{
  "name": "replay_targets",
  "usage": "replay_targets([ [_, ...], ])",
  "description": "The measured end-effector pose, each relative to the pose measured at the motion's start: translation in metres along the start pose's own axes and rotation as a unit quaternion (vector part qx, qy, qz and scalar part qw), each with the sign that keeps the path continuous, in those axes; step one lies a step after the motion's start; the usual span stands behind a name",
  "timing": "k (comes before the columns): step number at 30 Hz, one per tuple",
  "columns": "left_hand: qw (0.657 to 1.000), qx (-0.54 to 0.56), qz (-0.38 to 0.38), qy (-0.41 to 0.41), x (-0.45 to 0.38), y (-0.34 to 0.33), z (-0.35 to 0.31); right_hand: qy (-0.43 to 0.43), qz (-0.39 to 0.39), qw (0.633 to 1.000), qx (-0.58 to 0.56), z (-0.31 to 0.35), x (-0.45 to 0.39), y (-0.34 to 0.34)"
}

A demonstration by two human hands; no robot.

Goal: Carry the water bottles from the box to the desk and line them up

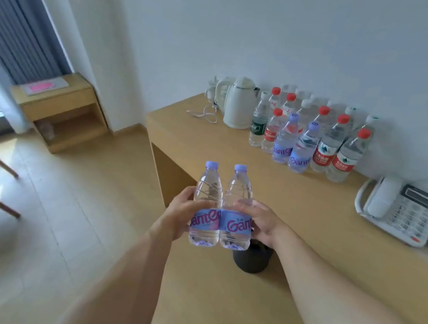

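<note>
The two hands hold two clear plastic water bottles with lilac caps and blue-and-pink labels upright and side by side, touching each other, in the air in front of the pale wooden worktop (311, 201). The left hand (187, 212) is curled round the left bottle (207, 204), and the right hand (259, 222) is curled round the right bottle (236, 208). Holding them as a pair probably lets the person set both down together, beside the two same lilac-capped bottles (294, 145) that already stand at the front of the group. On the worktop I count about seven red-capped bottles (344, 157) and several white-capped ones behind, but the back ones are partly hidden. They stand in rough rows near the wall, between a cream electric kettle (238, 102) and a white desk telephone (397, 210). The box is not in view.
</note>
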State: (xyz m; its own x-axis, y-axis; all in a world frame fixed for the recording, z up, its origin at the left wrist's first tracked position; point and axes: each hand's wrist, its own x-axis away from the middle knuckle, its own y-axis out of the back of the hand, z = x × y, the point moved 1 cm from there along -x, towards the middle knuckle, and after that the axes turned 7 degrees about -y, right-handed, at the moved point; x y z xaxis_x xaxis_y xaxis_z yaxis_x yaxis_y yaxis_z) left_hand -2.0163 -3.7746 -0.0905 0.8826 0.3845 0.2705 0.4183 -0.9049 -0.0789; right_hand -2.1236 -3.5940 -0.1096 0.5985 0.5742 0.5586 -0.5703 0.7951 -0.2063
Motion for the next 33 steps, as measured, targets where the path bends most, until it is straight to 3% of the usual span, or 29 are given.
replay_targets([
  [6,0.999,-0.003,0.043,0.01,-0.097,-0.047,-0.024,0.005,-0.048,0.999,-0.007,0.05,-0.048,0.065],
  [14,0.983,-0.051,0.177,0.012,-0.18,-0.149,-0.031,0.026,-0.161,0.984,-0.067,0.07,-0.048,0.163],
  [24,0.919,-0.14,0.363,-0.07,-0.248,-0.24,-0.047,0.101,-0.274,0.945,-0.147,0.072,-0.025,0.231],
  [33,0.861,-0.248,0.406,-0.178,-0.279,-0.252,-0.05,0.068,-0.388,0.919,0.023,0.078,-0.026,0.245],
])
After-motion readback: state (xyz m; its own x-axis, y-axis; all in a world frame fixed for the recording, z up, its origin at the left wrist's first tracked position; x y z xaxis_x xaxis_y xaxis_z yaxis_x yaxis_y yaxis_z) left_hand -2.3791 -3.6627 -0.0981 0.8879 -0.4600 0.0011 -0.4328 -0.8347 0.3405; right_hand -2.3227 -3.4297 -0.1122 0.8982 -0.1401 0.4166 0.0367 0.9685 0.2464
